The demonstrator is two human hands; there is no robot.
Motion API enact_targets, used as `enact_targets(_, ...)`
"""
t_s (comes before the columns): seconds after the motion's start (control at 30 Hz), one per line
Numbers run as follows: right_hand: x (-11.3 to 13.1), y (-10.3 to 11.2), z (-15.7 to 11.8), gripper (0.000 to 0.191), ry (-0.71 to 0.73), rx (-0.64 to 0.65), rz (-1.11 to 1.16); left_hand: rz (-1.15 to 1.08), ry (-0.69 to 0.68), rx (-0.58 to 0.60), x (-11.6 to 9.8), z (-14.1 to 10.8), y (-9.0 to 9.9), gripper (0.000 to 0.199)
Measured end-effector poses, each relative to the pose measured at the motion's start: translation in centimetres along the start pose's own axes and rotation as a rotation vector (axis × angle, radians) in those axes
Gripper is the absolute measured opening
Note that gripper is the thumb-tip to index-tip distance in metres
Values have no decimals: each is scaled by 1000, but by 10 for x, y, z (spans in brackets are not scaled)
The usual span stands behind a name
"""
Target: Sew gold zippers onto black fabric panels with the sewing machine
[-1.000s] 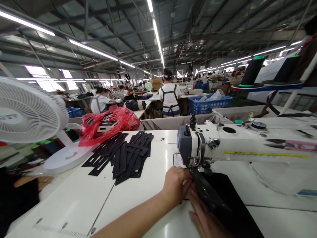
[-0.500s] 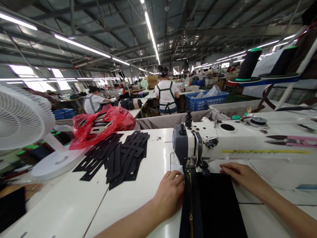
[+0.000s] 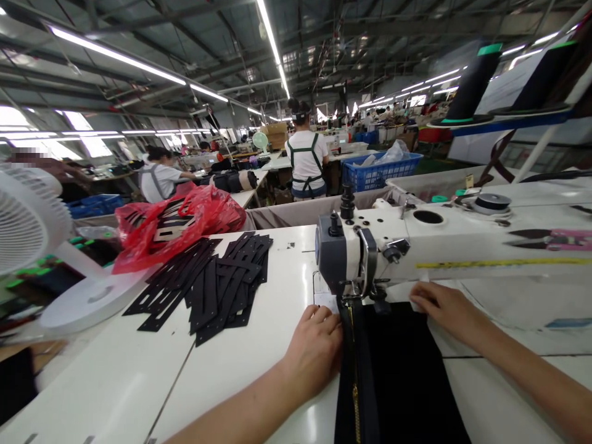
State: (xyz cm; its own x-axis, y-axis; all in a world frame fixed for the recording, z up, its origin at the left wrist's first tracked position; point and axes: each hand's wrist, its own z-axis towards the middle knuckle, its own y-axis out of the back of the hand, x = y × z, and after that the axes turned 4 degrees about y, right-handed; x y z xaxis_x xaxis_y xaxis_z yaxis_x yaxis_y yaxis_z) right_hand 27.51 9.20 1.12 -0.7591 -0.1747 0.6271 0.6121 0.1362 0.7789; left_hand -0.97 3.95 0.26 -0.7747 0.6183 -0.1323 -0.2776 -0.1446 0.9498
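Observation:
Black fabric (image 3: 407, 376) with a gold zipper (image 3: 354, 370) along its left part lies under the needle area of a white sewing machine (image 3: 444, 243). My left hand (image 3: 317, 342) rests at the fabric's left edge, fingers curled together against it; the fingertips are partly hidden. Near the fabric's upper right corner, my right hand (image 3: 439, 305) has its fingers pinched on a small white piece (image 3: 419, 303), just below the machine arm.
Black strips (image 3: 226, 283) lie piled on the left of the white table, beside a red plastic bag (image 3: 185, 216) and a white fan (image 3: 32, 216). Pink-handled snips (image 3: 555, 239) lie on the machine. A person (image 3: 306, 154) stands beyond, near a blue basket (image 3: 382, 172).
The view has shifted slightly, so most things sit higher and farther left. My right hand's fingers have drawn together, and a white piece now shows at them. My left hand stays beside the fabric.

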Motion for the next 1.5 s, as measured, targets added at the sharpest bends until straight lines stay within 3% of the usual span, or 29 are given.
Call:
enact_targets(0.13, 2, -2, -12, 44, -69, -13, -25, -59, 29, -29, -1, -2, -2, 4)
enact_targets(0.33, 19, -1, -5, 27, 70, -62, -125, -74, 41, -37, -1, -2, -1, 4)
enact_targets(0.47, 14, -3, 2, 18, 165, -186, -229, -81, 27, -74, -3, -2, -2, 6)
enact_targets(0.6, 25, -22, -9, 20, 279, -379, -367, -146, 86, -121, -4, -3, -4, 7)
enact_targets(0.67, 40, -40, -18, 24, 374, -411, -394, -187, 115, -164, -4, -4, -4, 10)
enact_targets(0.8, 64, -75, -30, 30, 708, -372, -432, -206, 30, -239, 0, -6, -6, 24)
enact_targets(0.87, 67, -84, -30, 36, 797, -338, -440, -176, -61, -253, 3, -6, -8, 25)
enact_targets(1.17, 57, -77, -24, 37, 786, -243, -352, -116, -326, -170, 11, 3, -5, 24)
enact_targets(1.5, 53, -73, -22, 36, 815, -219, -351, -131, -232, -215, 5, 4, -8, 23)
